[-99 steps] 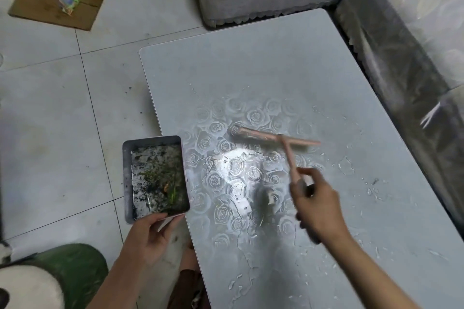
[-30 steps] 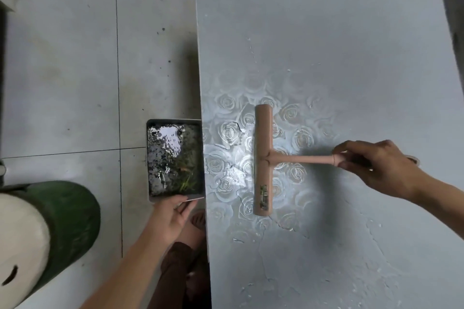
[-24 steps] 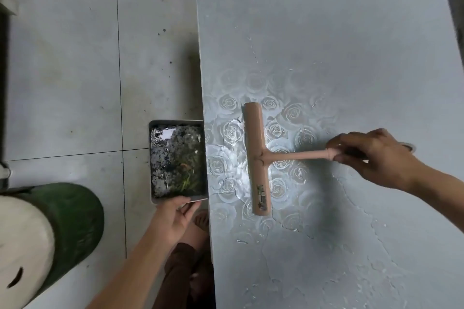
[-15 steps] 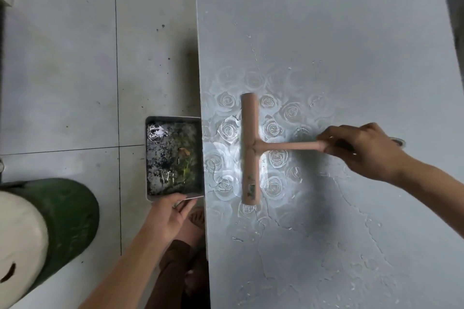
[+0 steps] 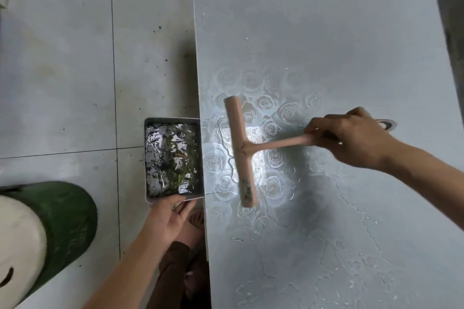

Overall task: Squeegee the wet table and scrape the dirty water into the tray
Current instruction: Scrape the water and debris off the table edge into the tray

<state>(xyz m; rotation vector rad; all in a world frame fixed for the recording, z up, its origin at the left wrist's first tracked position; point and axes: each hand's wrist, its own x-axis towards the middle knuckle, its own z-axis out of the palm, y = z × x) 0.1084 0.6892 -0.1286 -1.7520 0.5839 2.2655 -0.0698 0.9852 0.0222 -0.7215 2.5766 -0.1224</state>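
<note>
**Spotter:** What have you got in the fingers?

**Operator:** The fingers of my right hand (image 5: pixel 351 138) are curled tight round the far end of the squeegee (image 5: pixel 242 153) handle. From there the handle runs left, low over the table (image 5: pixel 326 32), to the middle of the blade.

**Spotter:** And how does the blade lie?

**Operator:** Its long axis runs away from me and nearly parallel to the table's left edge, with the far end leaning slightly towards that edge. It's down on the wet patch, and only a narrow strip of table separates it from the edge. A ridge of water (image 5: pixel 223 143) sits just to its left.

**Spotter:** Where's the tray?

**Operator:** Straight on past the blade, to the left. My left hand (image 5: pixel 168 218) pinches the near rim of the tray (image 5: pixel 146 158) and holds it off the floor, with its right side tucked against the table edge. It roughly matches the blade's span, though the blade's far end reaches a little past it. So the right hand is the one that moves, and I reckon it's a straight pull to the left.

**Spotter:** How does the tray look?

**Operator:** It's a shallow grey rectangle, already holding murky, glinting water with dark specks and green scraps. Further right and nearer to me, the table shows more streaks and beads, so I judge there are several more passes to make.
</note>
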